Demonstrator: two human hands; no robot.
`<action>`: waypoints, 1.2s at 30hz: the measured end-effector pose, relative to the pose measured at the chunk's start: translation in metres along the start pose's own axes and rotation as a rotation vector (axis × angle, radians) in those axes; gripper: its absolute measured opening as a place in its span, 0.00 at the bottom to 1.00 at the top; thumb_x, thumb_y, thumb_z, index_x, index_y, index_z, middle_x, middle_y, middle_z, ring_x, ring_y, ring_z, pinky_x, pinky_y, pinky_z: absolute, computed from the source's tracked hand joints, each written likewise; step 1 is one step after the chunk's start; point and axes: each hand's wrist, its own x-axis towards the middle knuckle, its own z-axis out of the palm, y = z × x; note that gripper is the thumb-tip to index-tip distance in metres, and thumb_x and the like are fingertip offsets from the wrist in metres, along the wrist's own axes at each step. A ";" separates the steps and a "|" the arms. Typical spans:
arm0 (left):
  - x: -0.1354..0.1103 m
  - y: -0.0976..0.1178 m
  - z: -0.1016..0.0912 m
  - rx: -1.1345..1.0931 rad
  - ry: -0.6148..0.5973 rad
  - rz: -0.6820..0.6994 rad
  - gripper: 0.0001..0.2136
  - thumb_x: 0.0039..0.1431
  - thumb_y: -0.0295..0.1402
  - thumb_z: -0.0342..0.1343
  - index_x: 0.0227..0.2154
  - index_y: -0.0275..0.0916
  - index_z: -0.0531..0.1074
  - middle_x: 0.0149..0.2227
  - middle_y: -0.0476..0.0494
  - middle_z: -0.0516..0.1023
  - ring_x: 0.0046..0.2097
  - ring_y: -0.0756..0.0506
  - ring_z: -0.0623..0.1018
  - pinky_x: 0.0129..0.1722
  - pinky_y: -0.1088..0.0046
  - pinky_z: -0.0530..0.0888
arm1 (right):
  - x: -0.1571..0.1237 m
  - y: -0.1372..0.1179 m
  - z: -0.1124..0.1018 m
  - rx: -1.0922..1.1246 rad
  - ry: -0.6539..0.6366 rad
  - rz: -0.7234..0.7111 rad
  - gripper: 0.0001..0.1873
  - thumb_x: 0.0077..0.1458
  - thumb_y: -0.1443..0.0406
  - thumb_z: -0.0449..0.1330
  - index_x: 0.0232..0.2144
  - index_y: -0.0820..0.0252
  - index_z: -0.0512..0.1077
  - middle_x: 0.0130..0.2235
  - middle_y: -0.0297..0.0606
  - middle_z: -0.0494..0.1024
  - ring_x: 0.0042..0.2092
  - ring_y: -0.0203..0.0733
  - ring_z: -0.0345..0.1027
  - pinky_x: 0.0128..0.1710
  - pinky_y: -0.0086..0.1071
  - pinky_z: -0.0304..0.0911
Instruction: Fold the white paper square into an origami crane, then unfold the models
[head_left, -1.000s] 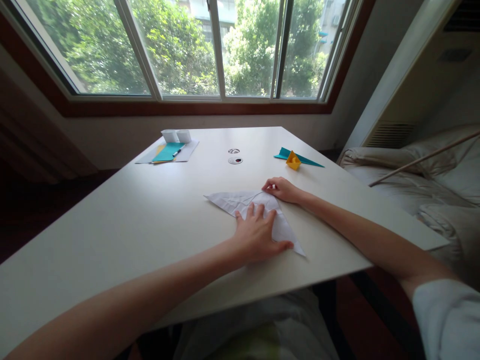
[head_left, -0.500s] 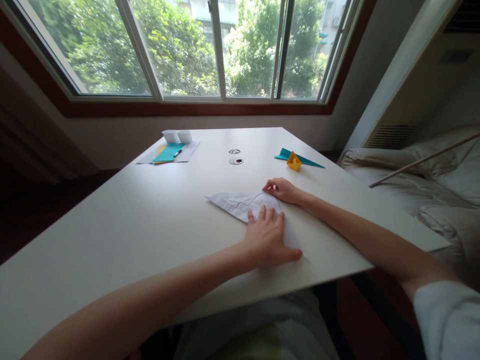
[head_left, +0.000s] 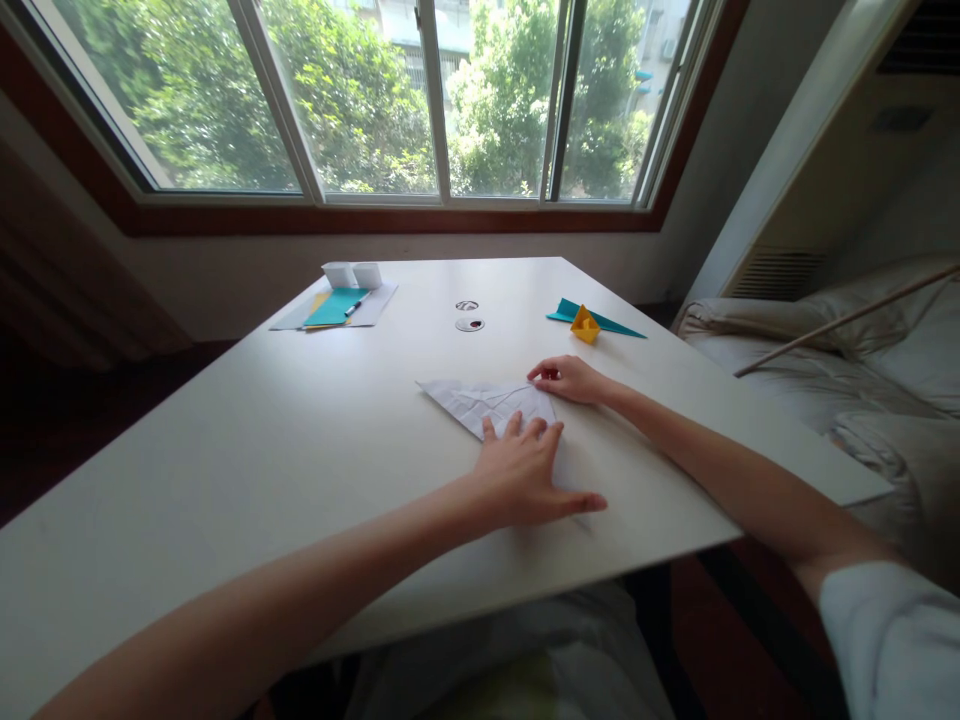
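Observation:
A creased white paper (head_left: 480, 402), folded into a triangle, lies on the white table (head_left: 262, 450). My left hand (head_left: 525, 472) rests flat on the near part of the paper, fingers stretched out and thumb pointing right. My right hand (head_left: 566, 379) is at the paper's far right corner, fingertips pinched on the paper's edge there.
At the far right lie a small orange folded paper (head_left: 585, 324) and a teal folded paper (head_left: 600, 317). At the far left are loose sheets with a teal sheet (head_left: 336, 305), a pen and two white cups (head_left: 351, 273). Two round grommets (head_left: 469, 323) sit mid-table. A bed (head_left: 825, 360) stands right.
My left hand slid toward me and to the right along the paper's near part. My right hand stayed at the far corner.

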 end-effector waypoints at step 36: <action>-0.034 -0.119 -0.041 -0.153 0.128 -0.052 0.23 0.44 0.31 0.54 0.47 0.40 0.68 0.50 0.41 0.67 0.49 0.41 0.70 0.48 0.66 0.67 | -0.007 -0.011 -0.011 0.397 -0.031 0.022 0.20 0.50 0.56 0.56 0.43 0.62 0.72 0.37 0.41 0.75 0.37 0.38 0.66 0.37 0.32 0.61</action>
